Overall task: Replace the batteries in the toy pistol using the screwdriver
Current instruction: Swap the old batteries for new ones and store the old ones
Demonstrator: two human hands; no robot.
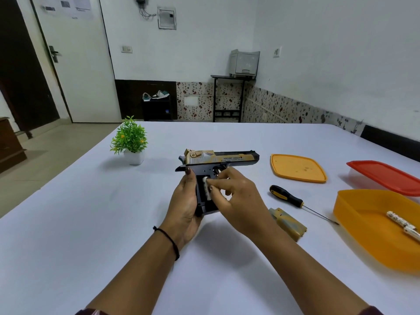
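A black and gold toy pistol [223, 158] is held above the white table [91, 201], barrel pointing right. My left hand [185, 205] grips its black handle from the left, thumb up near the frame. A white battery [207, 188] stands in the open handle compartment, and my right hand [234, 198] pinches it with thumb and fingertips. The gold compartment cover [287, 223] lies on the table just right of my right wrist. A black and yellow screwdriver [295, 201] rests beyond it, tip pointing right. Two more patterned batteries [403, 225] lie in the orange container [363, 223].
An orange lid [297, 168] lies right of the pistol. A clear box with a red lid [386, 177] stands at the far right. A small potted plant [130, 142] sits at the table's far left. A door and a printer stand lie behind.
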